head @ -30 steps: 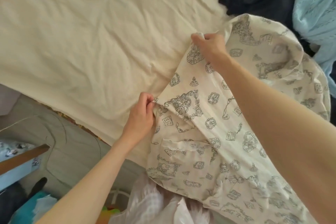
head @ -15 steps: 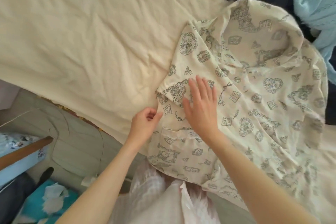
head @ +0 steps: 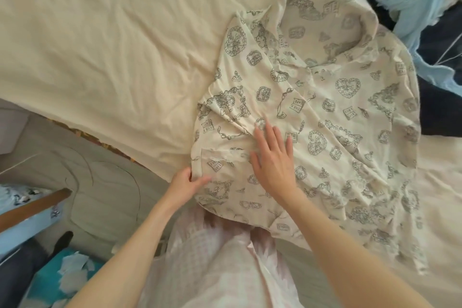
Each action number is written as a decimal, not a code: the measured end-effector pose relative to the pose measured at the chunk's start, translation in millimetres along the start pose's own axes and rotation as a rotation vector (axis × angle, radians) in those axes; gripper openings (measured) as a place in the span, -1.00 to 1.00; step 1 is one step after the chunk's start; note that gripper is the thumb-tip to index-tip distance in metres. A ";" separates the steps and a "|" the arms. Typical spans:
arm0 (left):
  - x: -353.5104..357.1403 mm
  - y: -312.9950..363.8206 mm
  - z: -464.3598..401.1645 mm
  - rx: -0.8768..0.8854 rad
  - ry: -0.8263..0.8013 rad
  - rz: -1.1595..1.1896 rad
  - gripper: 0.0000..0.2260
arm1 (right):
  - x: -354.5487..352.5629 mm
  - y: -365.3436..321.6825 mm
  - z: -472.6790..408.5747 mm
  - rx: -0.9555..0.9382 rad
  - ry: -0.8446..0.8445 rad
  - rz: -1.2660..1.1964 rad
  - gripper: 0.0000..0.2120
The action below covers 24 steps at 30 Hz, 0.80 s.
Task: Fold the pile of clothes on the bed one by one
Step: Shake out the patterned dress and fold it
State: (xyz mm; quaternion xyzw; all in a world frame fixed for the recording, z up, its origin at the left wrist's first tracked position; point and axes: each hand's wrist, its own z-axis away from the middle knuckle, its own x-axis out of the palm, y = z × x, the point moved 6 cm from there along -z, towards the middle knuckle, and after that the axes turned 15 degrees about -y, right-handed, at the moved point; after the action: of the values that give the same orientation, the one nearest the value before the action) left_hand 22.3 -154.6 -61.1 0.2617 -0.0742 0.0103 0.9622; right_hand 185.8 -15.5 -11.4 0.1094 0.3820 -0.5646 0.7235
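Head view: the cream printed cotton shirt [head: 312,107], held up a second ago, now lies spread on the beige bedsheet [head: 100,45] — right hand [head: 272,160] flat, smoothing it, left hand [head: 186,182] pinching its near edge. Spreading done — folding comes next.

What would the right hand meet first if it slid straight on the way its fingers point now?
The right hand lies flat on the printed shirt, fingers pointing up the bed. It would probably meet first the raised creases just beyond its fingertips, then the open collar.
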 end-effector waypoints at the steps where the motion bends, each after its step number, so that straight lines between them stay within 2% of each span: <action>1: 7.5 -11.4 3.3 -0.021 -0.035 -0.003 -0.91 | 5.3 1.4 7.9 -0.009 -0.001 0.012 -0.50; 5: 25.9 -49.9 15.8 -0.067 -0.023 -0.043 -0.81 | 37.7 11.9 45.1 -0.069 -0.022 0.084 -0.51; 8: 41.6 -75.3 26.1 -0.053 0.024 -0.053 -0.96 | 64.4 28.1 73.1 -0.087 -0.010 0.098 -0.50; 13: 54.8 -119.2 48.5 -0.049 0.223 -0.073 -0.83 | 114.9 64.4 115.8 -0.051 -0.099 0.154 -0.49; 16: 48.6 -131.0 67.7 0.020 0.306 0.026 -0.87 | 137.7 82.8 136.6 0.017 -0.169 0.193 -0.48; 19: 37.3 -133.2 81.8 0.078 0.324 -0.005 -0.90 | 152.9 86.0 149.7 0.039 -0.214 0.208 -0.43; 22: 25.7 -136.8 88.5 0.092 0.373 -0.038 -0.79 | 157.7 77.7 154.2 0.057 -0.194 0.183 -0.45; 24: 23.5 -139.0 91.9 0.086 0.399 0.041 -0.82 | 157.6 68.5 156.1 0.074 -0.142 0.167 -0.50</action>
State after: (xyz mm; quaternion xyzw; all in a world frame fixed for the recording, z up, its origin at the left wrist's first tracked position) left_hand 41.1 -321.4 -49.1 0.2939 0.1129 0.0849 0.9453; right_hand 325.6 -200.0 -29.8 0.1270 0.2981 -0.5223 0.7888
